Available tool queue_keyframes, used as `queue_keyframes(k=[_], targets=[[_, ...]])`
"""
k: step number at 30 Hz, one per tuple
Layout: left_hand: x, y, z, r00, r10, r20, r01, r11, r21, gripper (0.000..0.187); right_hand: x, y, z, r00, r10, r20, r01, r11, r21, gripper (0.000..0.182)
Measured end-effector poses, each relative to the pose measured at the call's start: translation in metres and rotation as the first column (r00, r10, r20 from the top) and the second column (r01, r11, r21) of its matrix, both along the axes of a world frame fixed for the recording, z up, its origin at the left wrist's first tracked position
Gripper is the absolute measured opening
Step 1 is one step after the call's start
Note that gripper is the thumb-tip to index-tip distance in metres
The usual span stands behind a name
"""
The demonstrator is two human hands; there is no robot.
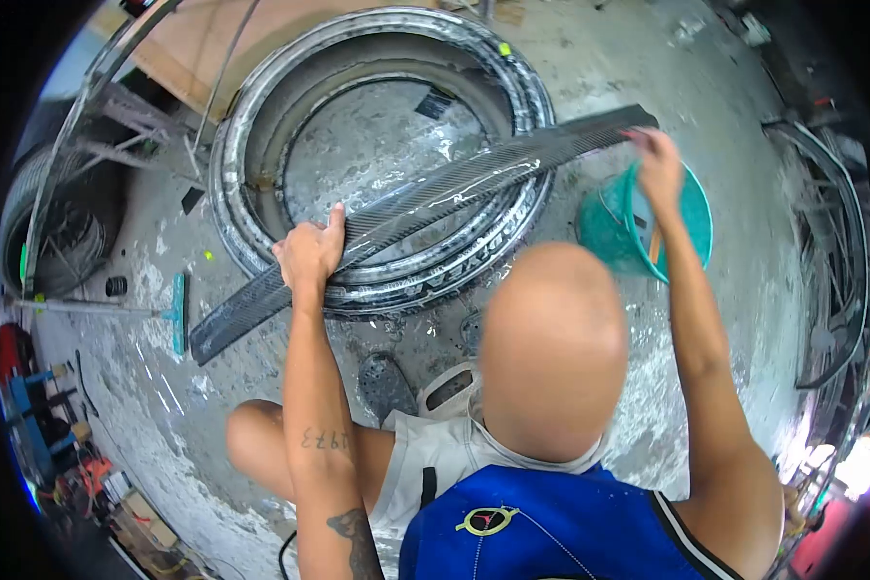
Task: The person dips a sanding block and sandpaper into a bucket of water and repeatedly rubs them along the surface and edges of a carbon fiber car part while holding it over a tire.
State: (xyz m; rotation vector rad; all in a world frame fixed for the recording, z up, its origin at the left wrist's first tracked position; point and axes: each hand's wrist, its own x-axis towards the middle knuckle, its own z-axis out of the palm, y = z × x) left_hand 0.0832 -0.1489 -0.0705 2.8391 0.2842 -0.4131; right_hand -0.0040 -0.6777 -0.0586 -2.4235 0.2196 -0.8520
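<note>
A long, dark, carbon-patterned strip (454,193) lies slantwise over a wet tire (237,184) on the floor, its lower left end reaching past the tire. My left hand (309,253) is wrapped round the strip near the tire's lower left edge, thumb pointing up. At the strip's upper right end, my right hand (655,159) has its fingers closed on something I cannot make out, reddish and small, against the strip's surface. A teal bucket (614,227) stands just below my right hand, with a brown stick-like item inside.
A teal-headed squeegee or broom (180,314) lies at the left, near another tire (29,222). My knee and a dark perforated shoe (387,385) show below the tire. Tools (43,425) crowd the lower left; black curved parts (841,232) stand at the right.
</note>
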Motion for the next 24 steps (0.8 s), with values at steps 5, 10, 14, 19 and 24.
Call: queue_keyframes(k=[5, 10, 14, 19, 24], targets=[[0.001, -0.002, 0.0, 0.995, -0.064, -0.072, 0.066, 0.998, 0.02, 0.082, -0.076, -0.101, -0.043, 0.745, -0.342, -0.572, 0.385, 0.922, -0.049, 0.034], [0.0, 0.005, 0.007, 0.987, -0.096, -0.127, 0.083, 0.991, -0.109, 0.085, -0.073, -0.107, -0.138, 0.485, -0.127, -0.865, -0.213, 0.943, -0.258, 0.033], [-0.002, -0.021, 0.011, 0.968, -0.094, -0.234, 0.056, 0.985, -0.166, 0.093, -0.067, -0.128, -0.189, 0.177, -0.22, -0.959, -0.117, 0.963, -0.242, 0.029], [-0.01, -0.066, 0.011, 0.948, -0.181, -0.262, 0.112, 0.96, -0.258, 0.09, -0.084, -0.126, -0.157, 0.414, -0.028, -0.91, -0.241, 0.96, -0.14, 0.027], [-0.032, -0.038, 0.025, 0.939, -0.339, 0.065, 0.345, 0.925, -0.158, 0.074, -0.037, -0.119, -0.014, 0.831, -0.12, -0.543, 0.004, 0.978, -0.209, 0.025]])
